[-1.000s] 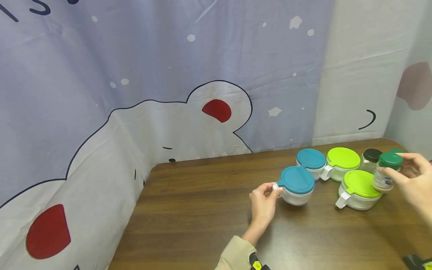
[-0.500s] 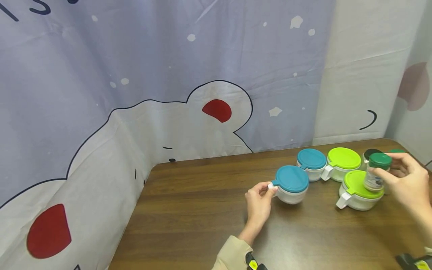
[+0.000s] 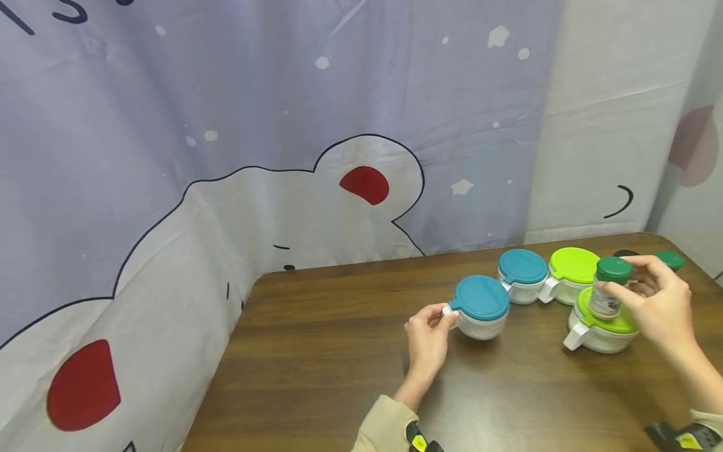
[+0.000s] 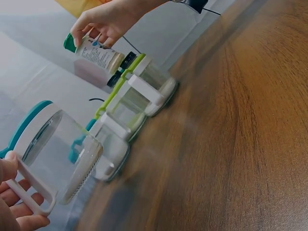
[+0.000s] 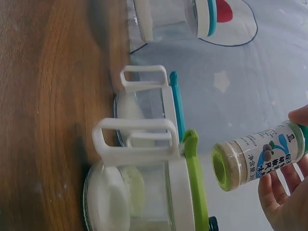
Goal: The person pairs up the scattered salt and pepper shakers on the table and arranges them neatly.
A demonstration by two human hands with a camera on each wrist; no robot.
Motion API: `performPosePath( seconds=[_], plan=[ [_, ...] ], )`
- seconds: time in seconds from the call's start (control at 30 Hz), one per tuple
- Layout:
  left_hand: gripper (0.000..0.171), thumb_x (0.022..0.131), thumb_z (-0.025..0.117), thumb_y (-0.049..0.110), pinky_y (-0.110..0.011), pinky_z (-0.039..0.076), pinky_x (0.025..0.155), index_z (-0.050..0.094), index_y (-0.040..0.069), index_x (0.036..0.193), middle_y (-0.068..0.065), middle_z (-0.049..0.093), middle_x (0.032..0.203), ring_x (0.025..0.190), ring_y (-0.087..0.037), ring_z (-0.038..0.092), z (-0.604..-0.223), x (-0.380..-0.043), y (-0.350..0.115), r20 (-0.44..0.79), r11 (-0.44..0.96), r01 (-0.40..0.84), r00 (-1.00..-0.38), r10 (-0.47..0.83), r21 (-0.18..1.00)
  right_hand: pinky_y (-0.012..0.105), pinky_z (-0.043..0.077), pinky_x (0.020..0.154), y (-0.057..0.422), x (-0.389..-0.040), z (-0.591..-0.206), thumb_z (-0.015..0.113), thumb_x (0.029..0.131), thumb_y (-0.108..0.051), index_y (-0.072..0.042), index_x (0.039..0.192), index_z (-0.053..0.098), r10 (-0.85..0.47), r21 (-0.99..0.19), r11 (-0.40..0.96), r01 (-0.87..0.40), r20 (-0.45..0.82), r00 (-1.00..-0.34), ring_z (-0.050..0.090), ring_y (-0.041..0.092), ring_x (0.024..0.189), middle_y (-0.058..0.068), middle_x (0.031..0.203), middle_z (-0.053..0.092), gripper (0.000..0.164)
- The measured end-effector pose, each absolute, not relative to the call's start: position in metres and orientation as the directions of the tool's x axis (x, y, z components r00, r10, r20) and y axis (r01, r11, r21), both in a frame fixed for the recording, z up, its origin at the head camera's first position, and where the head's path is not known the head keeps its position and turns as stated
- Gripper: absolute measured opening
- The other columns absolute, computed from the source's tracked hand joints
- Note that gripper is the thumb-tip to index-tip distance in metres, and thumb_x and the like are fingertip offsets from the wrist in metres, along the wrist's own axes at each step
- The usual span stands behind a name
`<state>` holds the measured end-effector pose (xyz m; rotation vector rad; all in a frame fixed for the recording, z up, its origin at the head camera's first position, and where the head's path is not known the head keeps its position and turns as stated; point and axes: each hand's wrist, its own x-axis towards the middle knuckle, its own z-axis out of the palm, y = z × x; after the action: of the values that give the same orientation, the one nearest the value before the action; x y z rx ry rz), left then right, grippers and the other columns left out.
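My left hand [image 3: 426, 345] grips the white handle of a clear seasoning jar [image 3: 481, 307] with a blue lid. In the left wrist view this jar [image 4: 60, 149] hangs above the table with pale contents at its bottom. My right hand [image 3: 663, 298] holds a small spice bottle [image 3: 609, 270] by its upper part, just under the green cap. Its printed label and powder show in the right wrist view, where the bottle [image 5: 264, 156] is tilted. In the head view it overlaps the green lid of a front seasoning jar [image 3: 599, 339], and the left wrist view shows it raised above the jars.
Behind stand another blue-lidded jar [image 3: 523, 270] and a second green-lidded jar [image 3: 573, 267]. A black cap [image 3: 626, 253] and another green cap [image 3: 671, 259] show partly behind my right hand. A printed curtain [image 3: 469, 125] borders the wooden table [image 3: 316, 351].
The right hand has carried the spice bottle leftward, from the right edge of the front green-lidded jar to over its lid. The left hand has moved the blue-lidded jar slightly left.
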<state>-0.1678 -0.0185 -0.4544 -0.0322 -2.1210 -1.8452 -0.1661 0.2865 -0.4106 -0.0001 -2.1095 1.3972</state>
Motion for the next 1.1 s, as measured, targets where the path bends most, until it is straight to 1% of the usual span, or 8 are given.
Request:
performPosePath(
  seconds=[0.13,0.23,0.33,0.43,0.53,0.67,0.83,1.1],
  plan=[
    [0.015,0.08,0.076,0.01,-0.02,0.058,0.071,0.073,0.001,0.092,-0.011,0.075,0.088,0.084,-0.017,0.072,-0.453,-0.17,-0.009,0.247,0.15,0.221,-0.952,-0.179,0.964,-0.002,0.042,0.067,0.292,-0.162,-0.408,0.073,0.072,0.011,-0.032,0.1,0.061,0.317,-0.83,0.449,-0.33,0.494,-0.809,0.057,-0.018,0.071,-0.032,0.083,0.059,0.053],
    [0.017,0.08,0.076,0.011,-0.021,0.058,0.072,0.073,0.001,0.093,-0.011,0.075,0.089,0.084,-0.018,0.072,-0.452,-0.17,-0.007,0.24,0.144,0.219,-0.958,-0.155,0.965,-0.001,0.043,0.068,0.291,-0.16,-0.407,0.073,0.07,0.014,-0.027,0.099,0.063,0.329,-0.826,0.451,-0.337,0.505,-0.798,0.057,-0.016,0.072,-0.031,0.083,0.06,0.051],
    [0.018,0.08,0.076,0.012,-0.023,0.058,0.071,0.073,0.0,0.093,-0.013,0.075,0.09,0.084,-0.021,0.073,-0.452,-0.169,-0.019,0.258,0.188,0.229,-0.955,-0.147,0.955,0.001,0.045,0.071,0.274,-0.161,-0.412,0.073,0.069,0.015,-0.015,0.099,0.064,0.356,-0.837,0.441,-0.324,0.494,-0.793,0.057,-0.013,0.075,-0.03,0.084,0.06,0.043],
    [0.018,0.08,0.076,0.011,-0.026,0.059,0.071,0.073,0.0,0.094,-0.014,0.075,0.091,0.085,-0.023,0.073,-0.452,-0.169,-0.043,0.251,0.247,0.206,-0.954,-0.166,0.947,0.003,0.046,0.071,0.247,-0.165,-0.421,0.075,0.069,0.013,-0.002,0.101,0.063,0.368,-0.862,0.405,-0.304,0.458,-0.809,0.058,-0.011,0.076,-0.029,0.085,0.06,0.038],
    [0.019,0.08,0.077,0.012,-0.028,0.059,0.072,0.073,0.001,0.095,-0.014,0.075,0.093,0.087,-0.024,0.073,-0.452,-0.167,-0.061,0.23,0.294,0.17,-0.956,-0.18,0.941,0.005,0.047,0.07,0.224,-0.168,-0.429,0.075,0.07,0.012,0.005,0.103,0.06,0.363,-0.887,0.356,-0.294,0.421,-0.831,0.059,-0.008,0.075,-0.026,0.084,0.06,0.037],
    [0.021,0.082,0.076,0.015,-0.031,0.059,0.073,0.073,0.002,0.097,-0.014,0.075,0.096,0.09,-0.024,0.072,-0.45,-0.165,-0.074,0.214,0.342,0.143,-0.96,-0.179,0.929,0.008,0.049,0.068,0.207,-0.17,-0.433,0.074,0.069,0.013,0.006,0.101,0.06,0.346,-0.901,0.305,-0.307,0.406,-0.846,0.059,-0.005,0.074,-0.021,0.084,0.06,0.035],
    [0.022,0.082,0.075,0.017,-0.034,0.059,0.075,0.073,0.004,0.1,-0.013,0.074,0.098,0.093,-0.024,0.072,-0.445,-0.166,-0.081,0.214,0.377,0.13,-0.958,-0.192,0.917,0.011,0.051,0.07,0.195,-0.176,-0.434,0.074,0.069,0.012,0.006,0.102,0.061,0.322,-0.91,0.272,-0.314,0.393,-0.861,0.06,-0.004,0.077,-0.016,0.088,0.06,0.036],
    [0.023,0.083,0.075,0.016,-0.035,0.059,0.075,0.072,0.003,0.101,-0.013,0.074,0.099,0.093,-0.025,0.072,-0.443,-0.168,-0.069,0.21,0.362,0.128,-0.958,-0.195,0.923,0.01,0.049,0.068,0.201,-0.18,-0.429,0.071,0.067,0.016,0.01,0.102,0.059,0.309,-0.904,0.284,-0.319,0.401,-0.862,0.058,-0.005,0.076,-0.018,0.084,0.06,0.038]
  ],
)
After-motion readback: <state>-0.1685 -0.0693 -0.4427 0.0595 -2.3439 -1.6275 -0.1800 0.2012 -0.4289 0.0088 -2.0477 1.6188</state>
